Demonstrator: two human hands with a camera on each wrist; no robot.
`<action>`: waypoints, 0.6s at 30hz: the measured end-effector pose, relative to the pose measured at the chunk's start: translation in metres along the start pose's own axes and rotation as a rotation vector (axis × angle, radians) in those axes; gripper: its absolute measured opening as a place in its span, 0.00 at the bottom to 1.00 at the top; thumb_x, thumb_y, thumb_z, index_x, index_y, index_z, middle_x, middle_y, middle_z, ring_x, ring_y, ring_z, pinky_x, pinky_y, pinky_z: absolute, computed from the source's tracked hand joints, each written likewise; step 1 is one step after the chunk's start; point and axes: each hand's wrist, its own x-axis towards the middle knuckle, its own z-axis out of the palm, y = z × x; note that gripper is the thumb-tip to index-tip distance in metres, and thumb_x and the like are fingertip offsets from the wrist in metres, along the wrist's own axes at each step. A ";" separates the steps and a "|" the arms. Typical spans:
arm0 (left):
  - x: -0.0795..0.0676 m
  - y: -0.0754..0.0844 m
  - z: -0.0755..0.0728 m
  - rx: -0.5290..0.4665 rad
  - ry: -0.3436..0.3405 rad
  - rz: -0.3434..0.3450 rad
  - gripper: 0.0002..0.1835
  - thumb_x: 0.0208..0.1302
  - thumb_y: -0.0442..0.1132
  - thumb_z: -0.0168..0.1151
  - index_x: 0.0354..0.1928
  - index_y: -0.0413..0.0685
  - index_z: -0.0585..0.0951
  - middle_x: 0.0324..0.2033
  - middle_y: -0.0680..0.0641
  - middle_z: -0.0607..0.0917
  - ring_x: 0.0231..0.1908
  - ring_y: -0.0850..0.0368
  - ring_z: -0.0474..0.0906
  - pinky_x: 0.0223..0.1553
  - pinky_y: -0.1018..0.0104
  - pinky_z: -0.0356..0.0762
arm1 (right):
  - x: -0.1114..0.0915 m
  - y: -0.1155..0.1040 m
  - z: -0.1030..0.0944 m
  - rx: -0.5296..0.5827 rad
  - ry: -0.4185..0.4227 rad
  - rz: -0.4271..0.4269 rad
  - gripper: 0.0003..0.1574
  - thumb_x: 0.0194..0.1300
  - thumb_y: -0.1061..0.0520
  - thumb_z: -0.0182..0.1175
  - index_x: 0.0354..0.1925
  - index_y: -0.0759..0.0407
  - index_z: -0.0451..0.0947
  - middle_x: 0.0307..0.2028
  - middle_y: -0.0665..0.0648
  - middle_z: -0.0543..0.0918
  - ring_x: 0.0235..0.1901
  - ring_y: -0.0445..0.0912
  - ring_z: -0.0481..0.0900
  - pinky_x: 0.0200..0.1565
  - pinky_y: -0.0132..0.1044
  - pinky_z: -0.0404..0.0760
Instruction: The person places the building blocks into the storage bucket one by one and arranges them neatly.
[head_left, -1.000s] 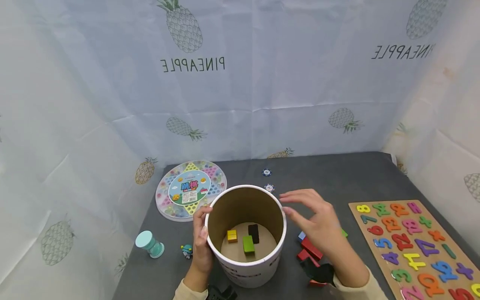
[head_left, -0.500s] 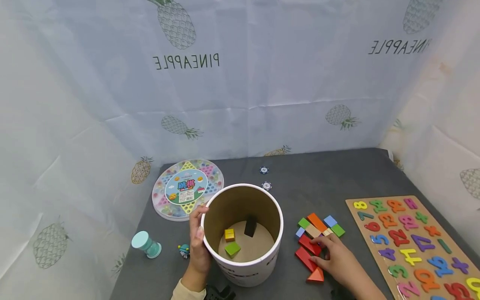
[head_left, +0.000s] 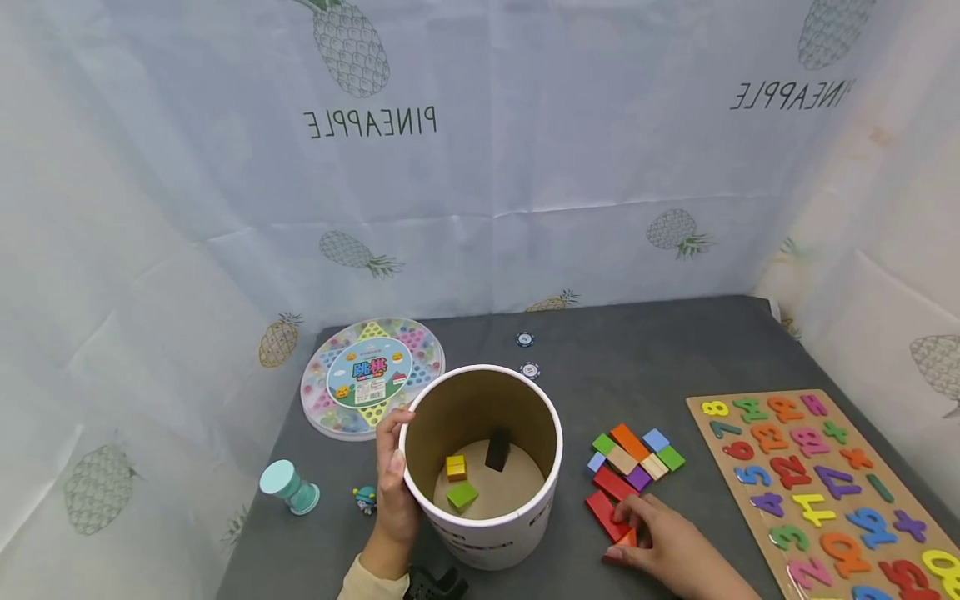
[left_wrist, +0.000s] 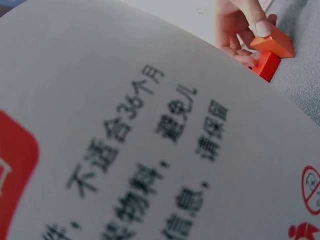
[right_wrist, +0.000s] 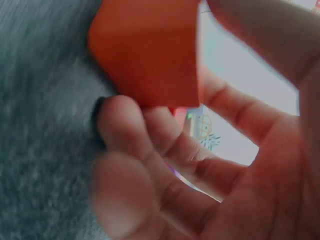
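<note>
My left hand [head_left: 397, 496] grips the left side of a white cylindrical bucket [head_left: 495, 552], its fingertips at the rim. Inside lie a yellow block [head_left: 456, 467], a green block [head_left: 462, 496] and a black block [head_left: 497, 451]. To the right of the bucket, my right hand [head_left: 671, 537] pinches an orange triangular block [left_wrist: 276, 42] down at the table. In the right wrist view this orange block fills the top, close to the fingers. A red block [head_left: 605, 515] lies right beside it, partly behind the fingertips.
Several coloured blocks [head_left: 628, 442] lie grouped beyond the right hand. A wooden number board [head_left: 750, 467] is at the right. A round Chinese checkers box [head_left: 372, 375], a turquoise hourglass-shaped piece [head_left: 291, 487] and a small figurine [head_left: 365, 499] stand left. Two chips [head_left: 529, 370] lie behind the bucket.
My right hand has gone from the bucket's rim down to the blocks, then nearer to me onto the orange triangle. The green block inside the bucket shifted and turned.
</note>
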 end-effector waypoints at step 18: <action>0.000 0.001 -0.002 0.022 -0.001 -0.001 0.24 0.64 0.40 0.32 0.61 0.38 0.57 0.62 0.34 0.61 0.60 0.37 0.59 0.56 0.52 0.66 | -0.016 -0.032 -0.027 -0.136 0.240 -0.003 0.19 0.43 0.44 0.75 0.34 0.43 0.80 0.32 0.46 0.76 0.31 0.42 0.73 0.33 0.40 0.76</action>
